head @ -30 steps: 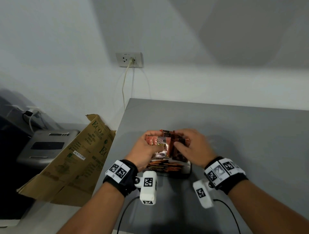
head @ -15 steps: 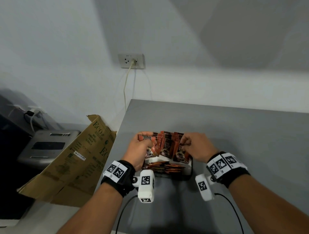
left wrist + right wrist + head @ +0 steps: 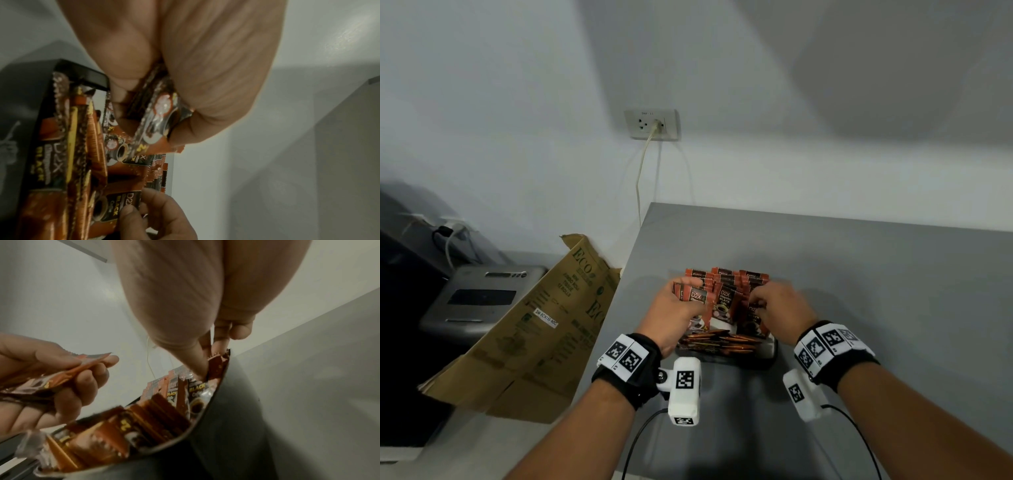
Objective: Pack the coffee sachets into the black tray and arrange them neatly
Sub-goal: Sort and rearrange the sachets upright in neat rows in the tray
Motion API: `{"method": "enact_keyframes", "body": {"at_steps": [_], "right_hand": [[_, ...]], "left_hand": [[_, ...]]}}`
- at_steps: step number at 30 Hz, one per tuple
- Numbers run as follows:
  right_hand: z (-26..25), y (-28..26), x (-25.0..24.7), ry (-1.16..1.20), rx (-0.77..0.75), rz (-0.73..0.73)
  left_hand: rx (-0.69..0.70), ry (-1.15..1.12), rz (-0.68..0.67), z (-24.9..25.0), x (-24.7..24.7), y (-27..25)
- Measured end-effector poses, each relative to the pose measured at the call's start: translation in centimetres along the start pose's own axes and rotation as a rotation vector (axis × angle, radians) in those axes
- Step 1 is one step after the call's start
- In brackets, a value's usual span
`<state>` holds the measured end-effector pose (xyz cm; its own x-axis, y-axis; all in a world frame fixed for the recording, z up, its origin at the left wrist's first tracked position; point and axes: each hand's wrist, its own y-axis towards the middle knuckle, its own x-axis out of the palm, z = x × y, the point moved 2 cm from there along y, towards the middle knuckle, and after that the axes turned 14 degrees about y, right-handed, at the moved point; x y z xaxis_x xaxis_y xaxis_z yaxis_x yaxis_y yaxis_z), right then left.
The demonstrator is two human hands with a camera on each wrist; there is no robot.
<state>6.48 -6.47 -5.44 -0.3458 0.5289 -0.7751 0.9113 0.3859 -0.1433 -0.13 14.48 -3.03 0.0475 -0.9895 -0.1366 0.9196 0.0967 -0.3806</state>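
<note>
Both hands work over the black tray (image 3: pixel 765 359), which sits near the counter (image 3: pixel 876 291) edge at 9 o'clock. Left hand (image 3: pixel 674 315) grips one sachet (image 3: pixel 162 110); right hand (image 3: pixel 780 308) fingers (image 3: pixel 197 363) pinch standing coffee sachets (image 3: pixel 726 301) inside, bare counter toward 3 o'clock.

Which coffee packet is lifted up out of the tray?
The sachet gripped in the left hand; the other sachets sit inside the black tray.
</note>
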Motion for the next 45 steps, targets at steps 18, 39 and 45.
{"method": "enact_keyframes", "body": {"at_steps": [18, 39, 45], "right_hand": [[-5.1, 2.6, -1.9, 0.216, 0.056, 0.017], [-6.9, 2.4, -0.8, 0.408, -0.051, -0.060], [-7.3, 2.8, -2.4, 0.407, -0.029, -0.029]], "left_hand": [[-0.074, -0.134, 0.185, 0.5, -1.1, 0.7], [0.021, 0.041, 0.093, -0.5, -0.8, 0.5], [0.032, -0.012, 0.131, 0.2, -0.2, 0.9]]}}
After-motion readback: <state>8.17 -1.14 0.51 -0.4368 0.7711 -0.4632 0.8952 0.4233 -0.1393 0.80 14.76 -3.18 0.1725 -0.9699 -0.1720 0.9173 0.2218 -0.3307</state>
